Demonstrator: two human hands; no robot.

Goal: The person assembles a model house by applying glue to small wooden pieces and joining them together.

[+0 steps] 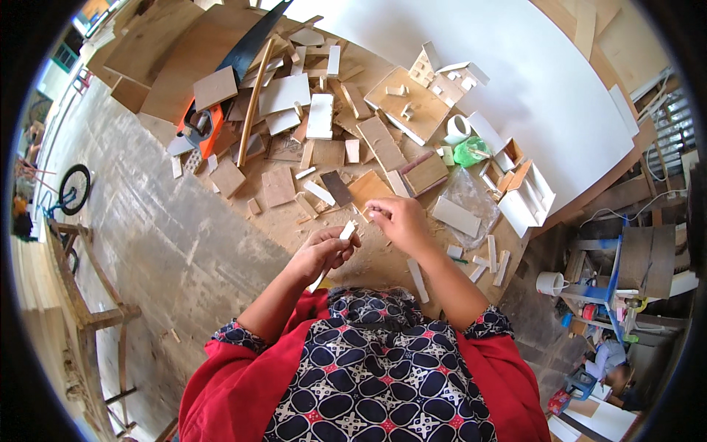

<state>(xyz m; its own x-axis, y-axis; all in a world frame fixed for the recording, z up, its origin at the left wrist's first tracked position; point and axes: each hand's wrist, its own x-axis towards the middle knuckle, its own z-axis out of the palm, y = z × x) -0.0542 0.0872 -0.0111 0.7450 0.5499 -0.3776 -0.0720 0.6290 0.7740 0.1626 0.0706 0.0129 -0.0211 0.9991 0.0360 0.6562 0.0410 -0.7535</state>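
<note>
Patterned garment nearest; beyond it, hands apart: left hand clamped on white strip near centre, right hand curled, cannot tell if holding anything. Judged best: steady strip close behind its far end. Counts: garment 1, far-left saw 1, hands 2, strip 1.

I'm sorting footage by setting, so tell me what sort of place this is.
Probably a small woodworking or model-making workshop: a spread of wood offcuts, a saw with an orange handle among them, and a little model house all point that way.
</note>
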